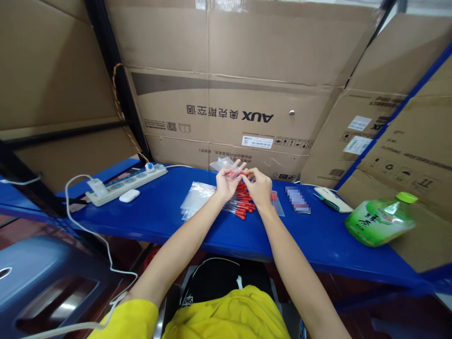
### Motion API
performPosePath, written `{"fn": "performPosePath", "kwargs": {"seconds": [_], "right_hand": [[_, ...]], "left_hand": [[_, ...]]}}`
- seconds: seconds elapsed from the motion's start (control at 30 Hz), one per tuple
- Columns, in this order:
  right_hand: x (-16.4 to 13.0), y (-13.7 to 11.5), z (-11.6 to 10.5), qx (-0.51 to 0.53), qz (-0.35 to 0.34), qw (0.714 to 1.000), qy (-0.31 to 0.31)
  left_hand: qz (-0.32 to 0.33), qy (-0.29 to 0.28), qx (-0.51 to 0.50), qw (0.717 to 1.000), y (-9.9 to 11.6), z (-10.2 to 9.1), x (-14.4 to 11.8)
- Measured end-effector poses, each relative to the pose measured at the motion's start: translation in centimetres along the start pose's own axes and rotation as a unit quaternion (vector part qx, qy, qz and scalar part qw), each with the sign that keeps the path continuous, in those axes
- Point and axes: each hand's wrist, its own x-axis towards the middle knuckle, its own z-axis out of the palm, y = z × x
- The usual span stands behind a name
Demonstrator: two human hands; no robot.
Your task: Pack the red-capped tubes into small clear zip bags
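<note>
- the left hand [228,182] is holding a clear bag [224,164], palm facing up
- the right hand [259,184] is pinching a red piece [243,173] against the bag (whether inside, i cannot tell)
- red-tipped sticks [242,207] are lying piled below, on the blue table [158,212]
- flat clear bags [195,197] are resting beside them

At the fingers [254,172], clear, glossy plastic is shown by the bag [223,164]. Below them, smooth red pieces [240,214], seemingly plastic, are borne by a glossy table [120,219]; beyond the fingers, matt, creased cardboard [169,103] is seen.
</note>
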Motion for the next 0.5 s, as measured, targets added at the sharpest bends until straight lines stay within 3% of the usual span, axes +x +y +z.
{"fn": "performPosePath", "kwargs": {"seconds": [0.27, 0.5], "right_hand": [[0.13, -0.23, 0.06, 0.042, 0.012, 0.998, -0.039], [0.49, 0.29, 0.19, 0.129, 0.087, 0.988, -0.009]], "left_hand": [[0.007, 0.002, -0.002, 1.000, -0.04, 0.27, -0.15], [-0.026, -0.016, -0.012, 0.999, 0.40, 0.96, -0.54]]}}
